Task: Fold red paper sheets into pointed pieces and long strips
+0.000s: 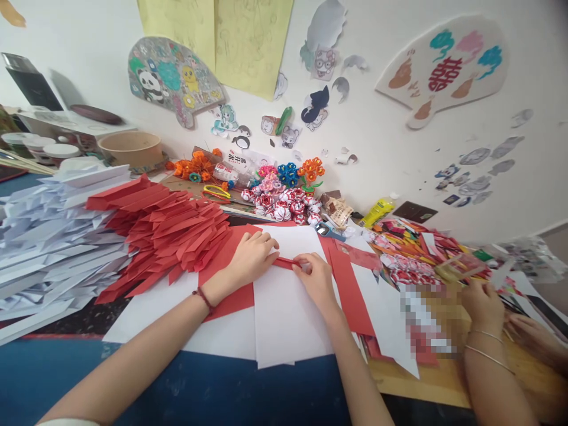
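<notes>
As white sheets (290, 322) lie beneath, the left hand (254, 258) and right hand (315, 278) pinch closed on opposite ends of a red strip (284, 263), apparently to steady it.

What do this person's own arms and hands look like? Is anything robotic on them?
Nothing robotic: each grip, left hand and right hand, is human and ungloved. The left forearm has a dark reddish bracelet at the wrist, and a white sleeve edge just shows. The right forearm is bare. No cables show.
</notes>
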`<state>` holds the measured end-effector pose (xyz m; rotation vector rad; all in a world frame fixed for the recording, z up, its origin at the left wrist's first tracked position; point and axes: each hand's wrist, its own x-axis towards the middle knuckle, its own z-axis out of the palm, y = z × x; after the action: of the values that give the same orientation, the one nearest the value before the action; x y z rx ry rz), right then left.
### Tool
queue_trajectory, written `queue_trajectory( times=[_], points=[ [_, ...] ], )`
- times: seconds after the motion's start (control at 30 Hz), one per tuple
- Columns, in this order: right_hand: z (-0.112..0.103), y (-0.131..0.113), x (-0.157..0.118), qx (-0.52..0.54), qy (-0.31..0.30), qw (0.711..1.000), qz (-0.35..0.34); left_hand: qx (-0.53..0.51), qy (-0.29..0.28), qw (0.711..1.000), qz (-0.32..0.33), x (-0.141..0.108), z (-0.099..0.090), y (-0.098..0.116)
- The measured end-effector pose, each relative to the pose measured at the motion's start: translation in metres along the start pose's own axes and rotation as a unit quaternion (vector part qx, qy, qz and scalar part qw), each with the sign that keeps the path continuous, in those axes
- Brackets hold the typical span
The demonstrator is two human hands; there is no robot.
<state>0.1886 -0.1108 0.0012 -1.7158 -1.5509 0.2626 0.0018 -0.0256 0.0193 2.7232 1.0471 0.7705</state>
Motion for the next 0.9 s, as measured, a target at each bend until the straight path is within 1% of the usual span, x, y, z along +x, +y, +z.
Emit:
queue_trajectory(
  times=[0.1, 0.2, 0.33, 0.5, 0.57, 0.7, 0.83, 0.9],
  points=[
    [-0.001, 0.0, -0.001, -0.015, -0.005, 1.0, -0.015, 0.003, -0.033, 0.999, -0.003, 0.002, 0.011, 0.002],
    [-0.002, -0.001, -0.001, -0.014, -0.016, 1.0, -0.017, -0.013, -0.052, 0.999, -0.005, 0.003, 0.013, 0.0],
    [-0.004, -0.002, 0.0, -0.003, -0.033, 0.999, -0.025, -0.041, -0.059, 0.997, -0.015, 0.003, 0.012, -0.001],
    [-0.003, -0.002, 0.001, -0.015, -0.034, 0.998, -0.04, -0.041, -0.058, 0.997, 0.002, 0.003, 0.013, -0.001],
    [-0.002, -0.003, 0.001, -0.038, -0.036, 0.997, -0.054, -0.027, -0.054, 0.998, 0.024, 0.003, 0.012, -0.001],
    [-0.003, -0.007, 0.0, -0.105, -0.038, 0.987, -0.114, 0.019, -0.03, 0.994, 0.101, 0.001, 0.011, -0.001],
    [-0.002, -0.01, 0.0, -0.16, -0.032, 0.972, -0.172, 0.094, -0.01, 0.98, 0.173, 0.002, 0.015, 0.002],
    [-0.001, -0.009, 0.001, -0.189, -0.032, 0.963, -0.192, 0.122, -0.008, 0.973, 0.196, 0.003, 0.016, 0.002]
  ],
)
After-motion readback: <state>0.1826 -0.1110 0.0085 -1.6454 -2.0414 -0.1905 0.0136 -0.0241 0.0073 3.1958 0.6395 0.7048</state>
